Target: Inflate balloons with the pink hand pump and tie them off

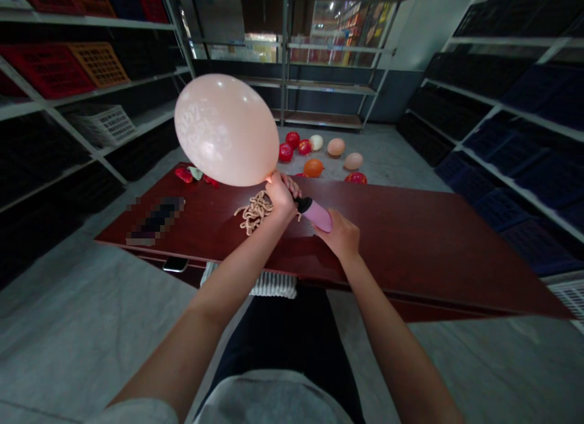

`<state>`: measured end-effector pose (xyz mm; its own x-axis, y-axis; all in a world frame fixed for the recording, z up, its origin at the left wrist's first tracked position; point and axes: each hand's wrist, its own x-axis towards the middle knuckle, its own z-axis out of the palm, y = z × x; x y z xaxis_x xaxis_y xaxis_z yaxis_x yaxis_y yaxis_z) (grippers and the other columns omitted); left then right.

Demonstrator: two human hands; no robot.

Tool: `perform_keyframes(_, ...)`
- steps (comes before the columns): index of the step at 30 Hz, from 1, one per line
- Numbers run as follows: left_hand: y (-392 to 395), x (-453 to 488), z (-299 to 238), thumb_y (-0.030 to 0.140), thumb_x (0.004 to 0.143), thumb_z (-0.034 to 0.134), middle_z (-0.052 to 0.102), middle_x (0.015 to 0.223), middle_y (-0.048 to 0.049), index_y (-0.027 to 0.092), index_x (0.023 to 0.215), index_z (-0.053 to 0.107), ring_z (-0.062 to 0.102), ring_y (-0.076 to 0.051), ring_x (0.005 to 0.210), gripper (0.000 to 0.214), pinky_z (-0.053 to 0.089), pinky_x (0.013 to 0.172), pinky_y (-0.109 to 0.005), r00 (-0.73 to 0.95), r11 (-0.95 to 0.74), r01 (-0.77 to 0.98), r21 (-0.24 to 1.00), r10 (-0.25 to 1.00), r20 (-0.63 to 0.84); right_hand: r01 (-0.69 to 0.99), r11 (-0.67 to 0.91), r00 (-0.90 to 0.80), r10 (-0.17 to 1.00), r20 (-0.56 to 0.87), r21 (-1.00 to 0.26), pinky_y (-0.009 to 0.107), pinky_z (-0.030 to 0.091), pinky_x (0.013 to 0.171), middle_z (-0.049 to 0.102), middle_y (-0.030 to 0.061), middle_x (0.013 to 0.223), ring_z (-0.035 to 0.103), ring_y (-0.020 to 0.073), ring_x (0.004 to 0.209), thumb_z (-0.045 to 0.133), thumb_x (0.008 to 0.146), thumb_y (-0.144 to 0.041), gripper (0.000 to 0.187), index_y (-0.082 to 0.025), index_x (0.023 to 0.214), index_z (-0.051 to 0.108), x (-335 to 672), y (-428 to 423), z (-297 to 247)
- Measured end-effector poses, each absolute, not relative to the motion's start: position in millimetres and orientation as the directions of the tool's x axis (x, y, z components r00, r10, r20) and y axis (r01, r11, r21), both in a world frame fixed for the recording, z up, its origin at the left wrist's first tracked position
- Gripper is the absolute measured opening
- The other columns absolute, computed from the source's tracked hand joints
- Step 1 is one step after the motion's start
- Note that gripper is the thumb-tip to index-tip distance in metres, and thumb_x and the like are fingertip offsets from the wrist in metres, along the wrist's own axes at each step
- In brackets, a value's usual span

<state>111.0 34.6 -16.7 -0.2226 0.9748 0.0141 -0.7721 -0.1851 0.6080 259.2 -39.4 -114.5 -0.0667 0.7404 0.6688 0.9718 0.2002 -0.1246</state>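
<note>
A large inflated pale pink balloon point(225, 129) tilts up and to the left, its neck pinched in my left hand point(281, 194). My right hand point(340, 234) is wrapped round a pink balloon pump point(317, 216) with a black end. That black end points toward my left hand; whether it touches the balloon's neck is hidden by my fingers. Under and beside my left hand lies a tangled heap of tan cord-like strands point(255, 212) on the dark red table point(401, 241).
Red and pale green limp pieces point(189, 173) lie at the table's far left, near a blurred dark object point(157, 220). Several inflated balloons, including an orange balloon point(312, 167), rest on the floor beyond. Shelves with crates point(98, 64) stand on both sides, and metal racks point(328, 86) behind.
</note>
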Motion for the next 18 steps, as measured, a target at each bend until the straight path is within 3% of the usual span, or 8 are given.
perform_keyframes(6,25,69,-12,0.018,0.094,0.037,0.024,0.039,0.0058,0.021,0.052,0.025,0.025,-0.009,0.028,0.044,0.023,0.034,-0.025,-0.256,-0.182,-0.777,0.602,0.966,-0.038,0.958,0.282,-0.184,0.76,0.624,-0.06,0.028,0.039,0.065,0.073,0.0075,0.091,0.068,0.0207,0.078,0.06,0.085,-0.055,0.044,-0.02,0.112,0.062,256,-42,-115)
perform_keyframes(18,26,-20,32,0.022,0.096,0.038,0.022,0.043,0.0056,0.02,0.056,0.022,0.022,-0.008,0.031,0.043,0.024,0.036,-0.023,-0.348,-0.26,-0.739,0.622,0.937,-0.022,0.932,0.351,-0.234,0.78,0.581,-0.096,0.028,0.042,0.07,0.074,0.0081,0.097,0.068,0.0204,0.083,0.063,0.083,-0.05,0.044,-0.019,0.114,0.062,251,-47,-111)
